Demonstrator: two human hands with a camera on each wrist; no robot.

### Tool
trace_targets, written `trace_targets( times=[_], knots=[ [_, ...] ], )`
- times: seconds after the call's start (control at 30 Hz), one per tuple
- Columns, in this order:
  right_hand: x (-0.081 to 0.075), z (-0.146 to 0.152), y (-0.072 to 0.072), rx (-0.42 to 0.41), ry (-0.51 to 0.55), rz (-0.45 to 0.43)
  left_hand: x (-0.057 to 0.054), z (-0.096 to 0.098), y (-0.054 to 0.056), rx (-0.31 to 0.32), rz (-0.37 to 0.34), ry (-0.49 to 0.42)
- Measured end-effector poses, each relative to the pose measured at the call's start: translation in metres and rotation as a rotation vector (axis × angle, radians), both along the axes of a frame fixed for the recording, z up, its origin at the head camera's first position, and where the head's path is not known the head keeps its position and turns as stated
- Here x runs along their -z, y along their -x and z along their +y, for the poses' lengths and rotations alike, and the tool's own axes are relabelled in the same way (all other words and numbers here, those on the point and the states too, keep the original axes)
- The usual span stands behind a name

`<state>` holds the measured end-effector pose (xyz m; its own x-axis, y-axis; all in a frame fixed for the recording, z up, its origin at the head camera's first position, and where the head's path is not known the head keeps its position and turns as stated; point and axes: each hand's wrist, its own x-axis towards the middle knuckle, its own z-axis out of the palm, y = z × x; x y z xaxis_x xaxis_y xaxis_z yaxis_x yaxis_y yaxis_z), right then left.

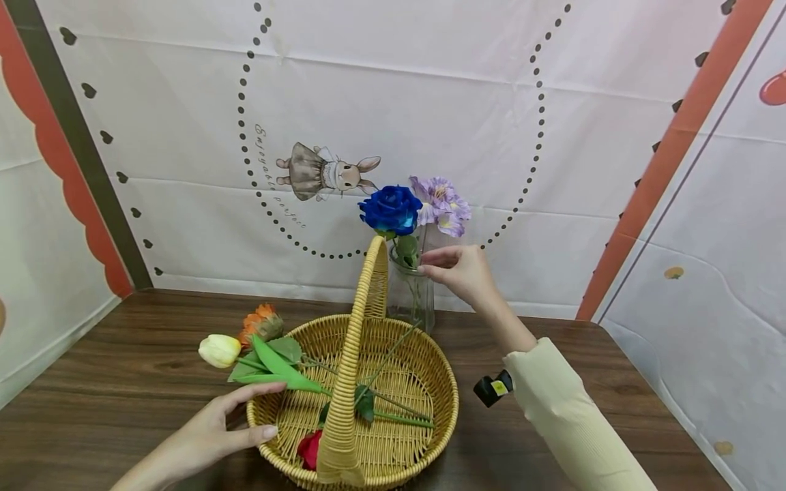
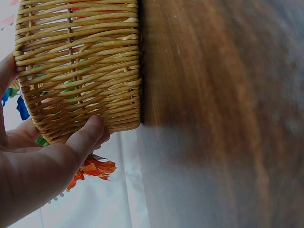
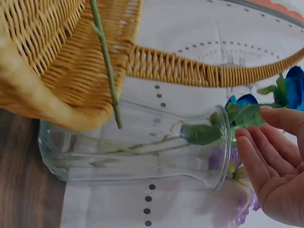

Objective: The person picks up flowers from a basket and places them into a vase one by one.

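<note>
My left hand holds the left side of the wicker basket, thumb over its rim and other fingers against the outer wall. A cream tulip, an orange flower and a red rose lie in the basket, the first two with heads past its left rim. Behind it stands a glass vase with a blue rose and a purple flower. My right hand is at the vase mouth, fingers extended, fingertips by the blue rose's leaf.
The basket's tall handle arches up in front of the vase. One green stem pokes over the far rim beside the glass. A black object with a yellow patch is near the right sleeve. A printed cloth hangs behind the wooden table.
</note>
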<state>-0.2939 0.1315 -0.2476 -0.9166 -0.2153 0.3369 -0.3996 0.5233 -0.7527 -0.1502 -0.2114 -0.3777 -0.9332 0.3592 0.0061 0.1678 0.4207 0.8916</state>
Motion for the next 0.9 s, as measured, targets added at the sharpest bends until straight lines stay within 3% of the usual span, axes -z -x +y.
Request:
trace_targets(
  times=[0.2, 0.5, 0.6, 0.77, 0.9],
  knots=[
    [0.012, -0.001, -0.016, -0.129, -0.031, -0.055, 0.0, 0.0, 0.0, 0.002, -0.007, -0.008],
    [0.039, -0.012, -0.026, -0.297, -0.279, -0.025, 0.001, 0.0, 0.0, 0.001, 0.002, -0.009],
    [0.047, -0.017, -0.028, -0.387, -0.389, 0.058, 0.001, 0.0, 0.0, -0.001, 0.013, -0.006],
    [0.056, -0.026, -0.033, -0.551, -0.613, 0.279, 0.0, 0.001, -0.001, -0.004, 0.03, 0.011],
    [0.061, -0.034, -0.038, -0.622, -0.807, 0.369, -0.001, 0.0, -0.001, 0.0, 0.02, 0.006]
  ],
)
